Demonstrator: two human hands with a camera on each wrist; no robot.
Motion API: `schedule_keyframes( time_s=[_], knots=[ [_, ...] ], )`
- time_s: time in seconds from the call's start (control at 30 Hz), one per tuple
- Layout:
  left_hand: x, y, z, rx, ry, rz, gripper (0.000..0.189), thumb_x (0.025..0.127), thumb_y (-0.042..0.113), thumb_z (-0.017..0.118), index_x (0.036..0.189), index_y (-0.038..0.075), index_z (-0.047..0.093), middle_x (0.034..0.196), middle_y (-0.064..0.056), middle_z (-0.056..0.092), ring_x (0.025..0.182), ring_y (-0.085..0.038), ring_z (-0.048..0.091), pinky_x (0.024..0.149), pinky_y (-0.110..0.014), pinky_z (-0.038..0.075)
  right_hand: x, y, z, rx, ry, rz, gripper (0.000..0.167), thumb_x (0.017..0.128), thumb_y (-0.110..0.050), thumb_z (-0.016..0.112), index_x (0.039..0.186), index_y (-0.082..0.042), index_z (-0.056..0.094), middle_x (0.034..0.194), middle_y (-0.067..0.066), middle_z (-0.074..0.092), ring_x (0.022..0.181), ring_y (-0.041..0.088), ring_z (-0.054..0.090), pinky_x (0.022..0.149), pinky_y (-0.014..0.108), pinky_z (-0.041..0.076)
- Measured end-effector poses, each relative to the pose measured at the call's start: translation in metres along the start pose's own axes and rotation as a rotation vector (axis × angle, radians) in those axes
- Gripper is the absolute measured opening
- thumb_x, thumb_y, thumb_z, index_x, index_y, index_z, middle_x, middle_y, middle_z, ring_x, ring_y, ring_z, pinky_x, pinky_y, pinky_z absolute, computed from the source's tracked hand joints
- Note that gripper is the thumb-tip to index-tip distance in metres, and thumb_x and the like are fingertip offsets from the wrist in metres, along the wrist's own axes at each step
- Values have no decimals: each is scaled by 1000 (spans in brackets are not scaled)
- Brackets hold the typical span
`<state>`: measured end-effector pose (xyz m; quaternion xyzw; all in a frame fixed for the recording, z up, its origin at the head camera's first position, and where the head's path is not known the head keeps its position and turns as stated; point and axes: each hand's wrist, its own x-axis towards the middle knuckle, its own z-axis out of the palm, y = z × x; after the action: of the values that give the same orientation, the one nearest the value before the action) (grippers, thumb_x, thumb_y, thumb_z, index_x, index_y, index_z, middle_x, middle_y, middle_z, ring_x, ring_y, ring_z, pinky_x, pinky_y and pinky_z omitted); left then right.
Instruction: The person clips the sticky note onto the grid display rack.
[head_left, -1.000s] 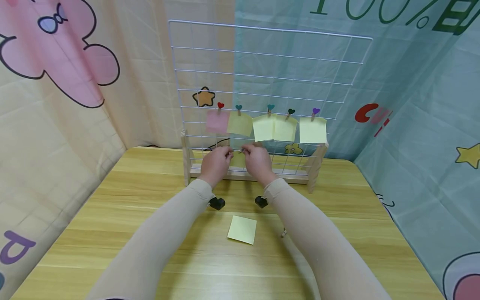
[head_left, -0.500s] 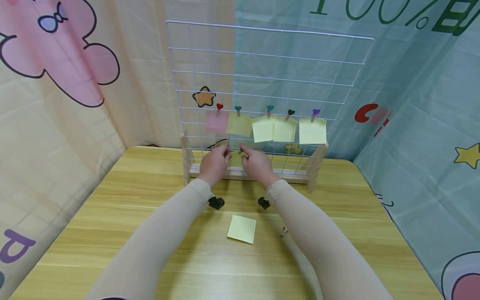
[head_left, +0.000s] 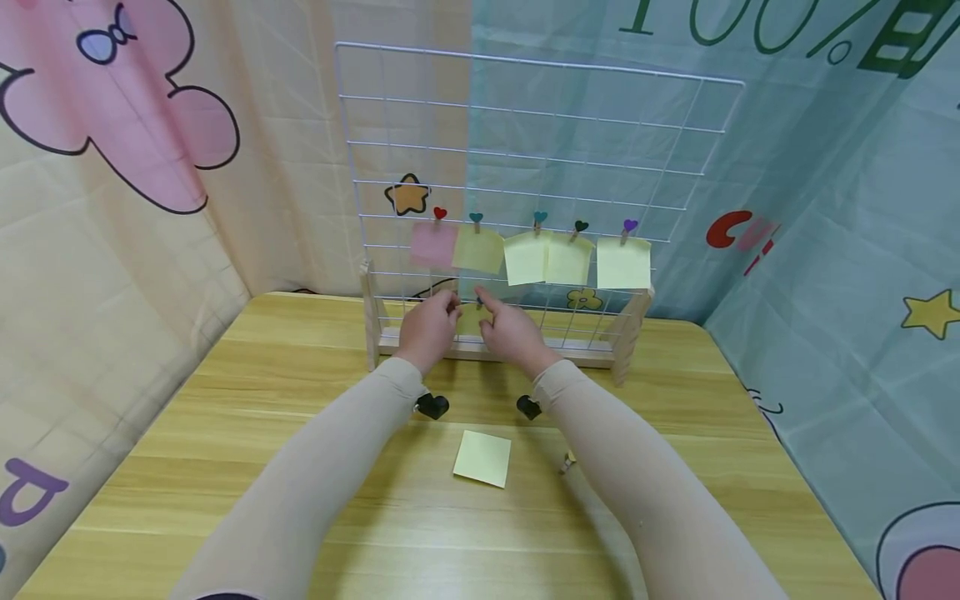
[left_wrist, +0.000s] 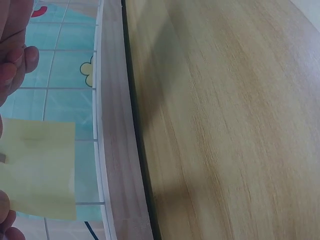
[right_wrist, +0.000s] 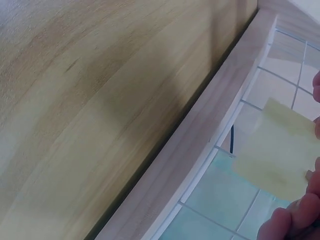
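Note:
In the head view both hands meet low on the white wire grid (head_left: pixel 528 154). My left hand (head_left: pixel 427 330) pinches the edge of a yellow sticky note (left_wrist: pixel 42 170), which lies upright against the wires. My right hand (head_left: pixel 517 335) is at the note's upper edge, index finger stretched out and thumb below it. Between them is a mini clothespin (head_left: pixel 480 302) with a blue top; its wooden tip lies over the note in both wrist views. The fingers hide much of the clothespin.
Above hang a pink note (head_left: pixel 433 244) and several yellow notes (head_left: pixel 567 257), each under a heart-topped clothespin. A loose yellow note (head_left: pixel 482 458) lies on the wooden table (head_left: pixel 420 533). Small clothespins (head_left: pixel 567 462) sit beside the right sleeve. Wooden feet (head_left: pixel 631 337) hold the grid.
My right index finger has straightened and shifted slightly left over the clothespin, whose blue top now shows. The left hand stays nearly still at the note's edge.

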<state>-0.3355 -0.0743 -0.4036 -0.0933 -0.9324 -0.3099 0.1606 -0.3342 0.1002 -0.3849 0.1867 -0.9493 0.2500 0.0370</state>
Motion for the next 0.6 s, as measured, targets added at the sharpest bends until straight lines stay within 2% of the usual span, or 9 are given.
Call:
schedule_keyframes(
  time_s=[0.37, 0.6],
  knots=[
    [-3, -1, -4, -33, -15, -23, 21, 109, 23, 60, 124, 13, 70, 110, -4, 77, 90, -23, 72, 78, -43, 58, -10, 4, -3, 21, -41, -26, 70, 108, -19, 55, 169, -26, 21, 53, -3, 42, 45, 12, 38, 46, 27, 36],
    [-8, -7, -11, -44, -6, -12, 20, 108, 21, 59, 123, 12, 69, 112, -3, 76, 89, -22, 72, 78, -43, 58, -24, 7, -9, 3, -68, -63, 71, 106, -19, 60, 168, -25, 27, 55, -4, 44, 47, 12, 41, 47, 28, 37]
  ],
)
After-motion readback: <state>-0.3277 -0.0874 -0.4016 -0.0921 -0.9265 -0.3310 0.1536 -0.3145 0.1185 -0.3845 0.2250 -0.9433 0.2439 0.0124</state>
